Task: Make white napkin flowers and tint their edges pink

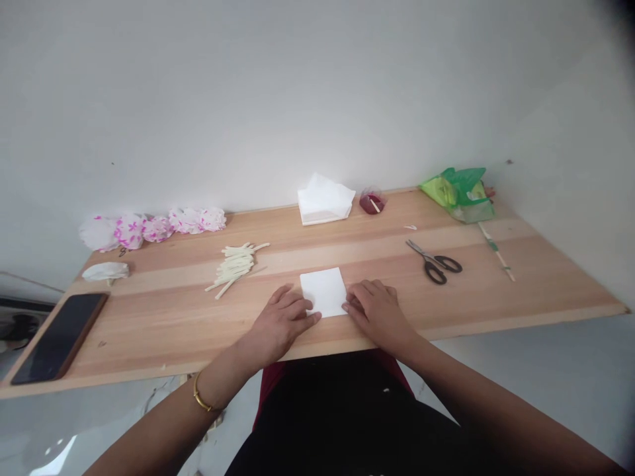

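Observation:
A white square of folded paper or tissue (pixel 323 291) lies flat on the wooden table near its front edge. At its left side rests my left hand (pixel 284 322), fingers bent, thumb touching the lower left corner. My right hand (pixel 378 311) is at the right edge of the square, its fingers curled together against that edge. Whether either hand pinches the paper is hard to make out. Scissors (pixel 434 260) with black handles lie to the right, and a pile of pale sticks (pixel 237 266) lies to the left.
Along the wall stand pink-and-white tissue flowers (pixel 153 228), a tissue stack (pixel 326 201), a dark red item (pixel 372 202) and a green plastic bag (pixel 464 192). A phone (pixel 60 337) and a white tissue piece (pixel 106 270) lie far left. A striped stick (pixel 496 251) lies right.

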